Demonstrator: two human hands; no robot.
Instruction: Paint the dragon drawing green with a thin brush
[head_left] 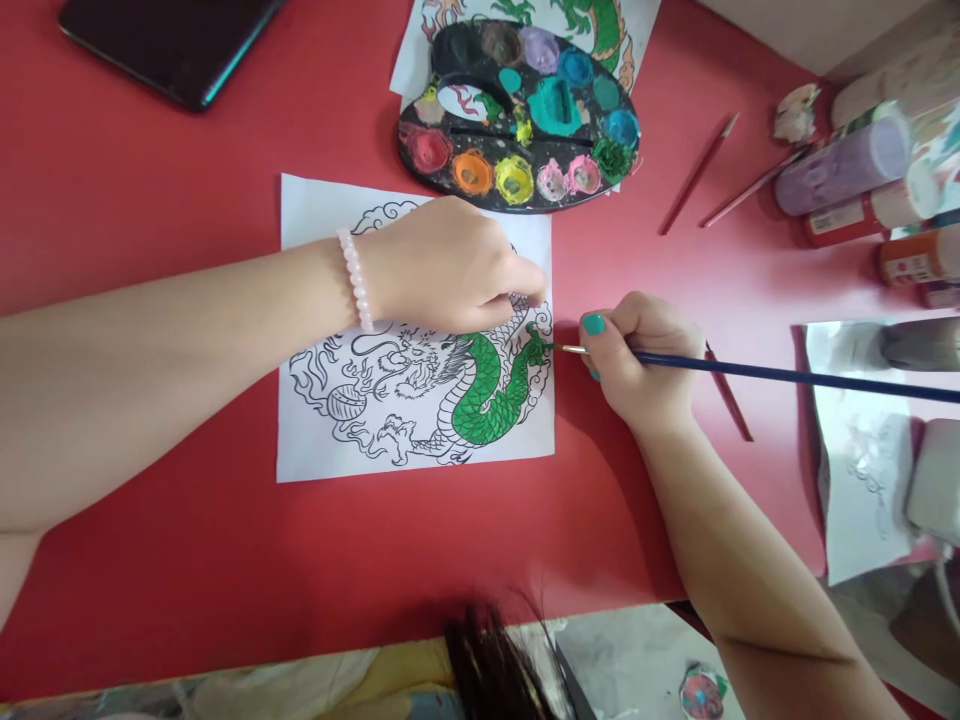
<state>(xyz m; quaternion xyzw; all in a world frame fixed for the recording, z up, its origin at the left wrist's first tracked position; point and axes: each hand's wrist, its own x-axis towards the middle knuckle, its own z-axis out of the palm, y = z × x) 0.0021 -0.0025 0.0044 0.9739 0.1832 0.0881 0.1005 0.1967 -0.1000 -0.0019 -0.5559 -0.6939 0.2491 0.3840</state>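
A white sheet with a printed dragon drawing (pixel 360 410) lies on the red table (pixel 150 200); part of the dragon's body is painted green. My left hand (pixel 450 265), with a pink bead bracelet on the wrist, rests on the sheet's upper right part, fingers curled and pressing the paper down. My right hand (pixel 637 360) is closed round a blue-handled paintbrush (pixel 750 370). The brush tip touches the green area near the sheet's right edge.
A black palette (pixel 517 110) with several paint colours sits above the sheet on another dragon print. Two red brushes (pixel 697 170) and paint bottles (pixel 847 165) lie at the right. A dark tablet (pixel 172 40) is at top left. More sheets lie at the right edge.
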